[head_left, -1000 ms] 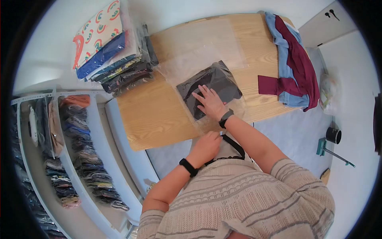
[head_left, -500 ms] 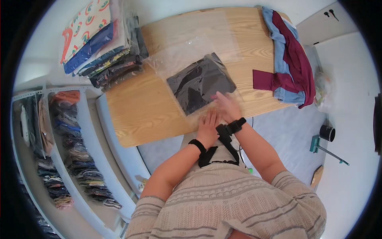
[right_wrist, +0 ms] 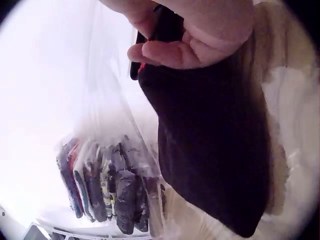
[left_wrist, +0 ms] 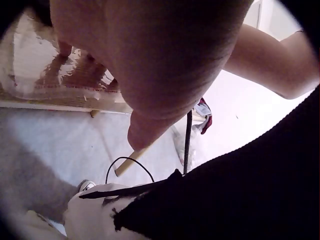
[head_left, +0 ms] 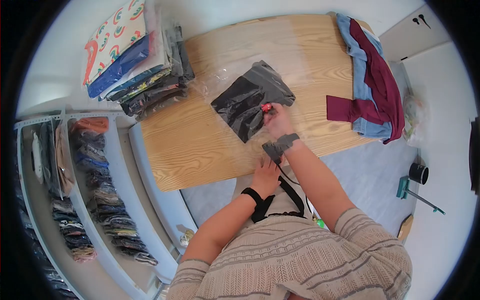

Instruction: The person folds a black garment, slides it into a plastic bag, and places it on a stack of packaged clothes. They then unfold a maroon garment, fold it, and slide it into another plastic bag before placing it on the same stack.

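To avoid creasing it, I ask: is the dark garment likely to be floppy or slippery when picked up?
The dark garment would probably sag, as its cloth shows soft, curved edges below the right hand in the right wrist view. The clear plastic may feel slippery, judging by its shiny surface.

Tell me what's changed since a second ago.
The right hand, spread on the dark garment before, has shifted rightward and now grips its edge. The left hand has reached onto the clear bag. The stacked clothes and maroon garment stayed put.
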